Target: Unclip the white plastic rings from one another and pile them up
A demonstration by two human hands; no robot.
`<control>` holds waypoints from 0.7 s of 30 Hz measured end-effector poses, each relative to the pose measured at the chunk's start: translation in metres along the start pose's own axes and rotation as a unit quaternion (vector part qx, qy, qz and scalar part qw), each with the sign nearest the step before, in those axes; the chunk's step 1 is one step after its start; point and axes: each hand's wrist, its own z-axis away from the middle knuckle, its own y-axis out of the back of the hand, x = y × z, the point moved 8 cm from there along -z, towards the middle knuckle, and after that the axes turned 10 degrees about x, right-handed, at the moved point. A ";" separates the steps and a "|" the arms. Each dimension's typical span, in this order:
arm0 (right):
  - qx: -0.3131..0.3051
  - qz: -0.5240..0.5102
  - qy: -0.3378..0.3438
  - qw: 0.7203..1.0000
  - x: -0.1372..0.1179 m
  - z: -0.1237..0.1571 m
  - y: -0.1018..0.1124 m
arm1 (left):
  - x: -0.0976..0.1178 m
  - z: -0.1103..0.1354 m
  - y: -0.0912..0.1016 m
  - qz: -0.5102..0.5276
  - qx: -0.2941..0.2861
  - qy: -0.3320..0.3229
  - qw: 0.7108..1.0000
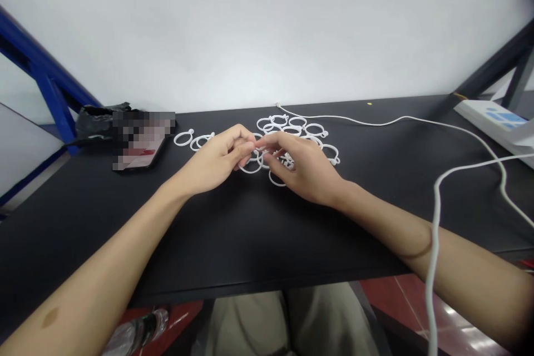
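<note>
Far left: one black bag (95, 123), crumpled, on the dark tabletop (233, 245). Just beside it, one phone (146, 157), lying flat, partly masked.

Next: one small group of white rings (191, 132), lying apart from the pile, each with a small knob where visible. Judged as possibly the pieces already dealt with; nothing shown confirms it.

Centre: left hand (219, 158), grip pinched, thumb against finger, on one ring (251, 172) that shows beneath the fingertips, above or against the tabletop. This piece appears in progress, its fastening detail too small to tell.

Centre right: right hand (311, 164), fingers curved in to meet the left fingertips; whether its grip is closed on anything cannot be told.

Behind and under the right hand: one loose pile of rings (323, 134), overlapping, the larger lot. Probably the remaining work; exact count hidden.

Right: one white cable (354, 120), trailing across; far right, one white device (486, 119) with blue markings.
</note>
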 end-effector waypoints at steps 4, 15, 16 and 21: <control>-0.003 -0.019 -0.003 1.000 0.000 0.000 0.000 | -0.001 0.002 -0.006 0.035 -0.030 0.012 0.999; -0.003 -0.034 -0.015 0.999 0.000 0.000 0.001 | -0.005 0.003 -0.011 0.043 -0.045 0.017 0.998; -0.001 -0.031 -0.011 0.999 0.000 -0.001 0.001 | -0.004 0.003 -0.010 0.043 -0.042 0.015 0.998; 0.013 -0.005 0.001 1.000 -0.002 -0.001 0.002 | -0.001 0.003 -0.006 0.033 -0.026 0.004 0.999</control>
